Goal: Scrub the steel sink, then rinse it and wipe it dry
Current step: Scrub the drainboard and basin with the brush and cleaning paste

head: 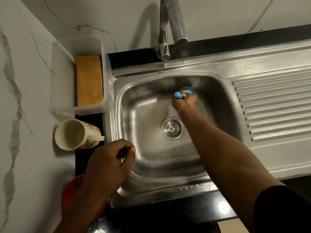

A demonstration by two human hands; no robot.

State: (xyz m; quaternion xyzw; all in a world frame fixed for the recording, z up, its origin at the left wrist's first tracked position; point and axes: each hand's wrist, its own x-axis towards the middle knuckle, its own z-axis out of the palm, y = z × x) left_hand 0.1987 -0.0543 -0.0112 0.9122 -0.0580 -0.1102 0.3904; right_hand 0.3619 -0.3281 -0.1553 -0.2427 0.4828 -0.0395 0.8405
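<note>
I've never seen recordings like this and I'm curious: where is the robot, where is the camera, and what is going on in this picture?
There is no machine here. A person works with bare hands, and one camera worn on their head looks down at them, so you see roughly what they see. Below is a steel sink with a drain in its floor, a tap above it and a ridged draining board to the right. The right hand grips a scrubber with a blue handle at the basin's far wall. The left hand is loosely curled over the near left corner and seems to hold nothing. To the left are a clear plastic tub with an orange cloth in it, and a flowered mug.
</note>
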